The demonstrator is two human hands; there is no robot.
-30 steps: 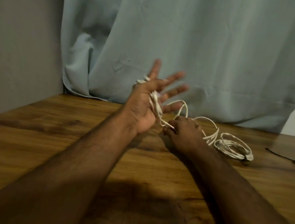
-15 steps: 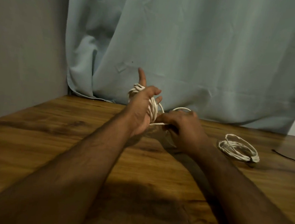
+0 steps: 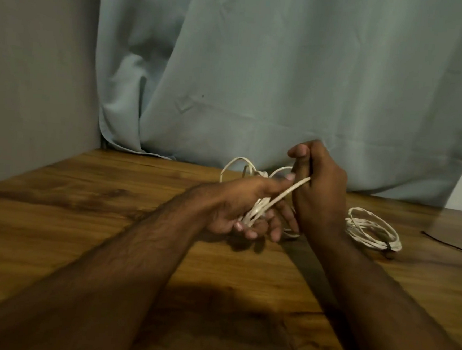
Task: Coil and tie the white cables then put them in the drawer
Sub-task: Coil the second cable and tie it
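Hands on a half-wound white cable

Cable, thin and white (image 3: pixel 275 200), runs taut between both hands above the brown wooden bench (image 3: pixel 82 218). The left hand (image 3: pixel 244 206) curls around its bunched loops; the right hand (image 3: pixel 317 192) pinches the free strand. Just right of the right wrist lies a tied coil of white cable (image 3: pixel 372 227). A thin black cord (image 3: pixel 456 247) lies near the bench's right edge, and a pale blue curtain (image 3: pixel 287 82) hangs behind.

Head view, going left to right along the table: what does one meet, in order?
Left hand gripping the white cable → right hand pulling its end → coiled white cable lying on the wooden table → thin black wire at the right edge.
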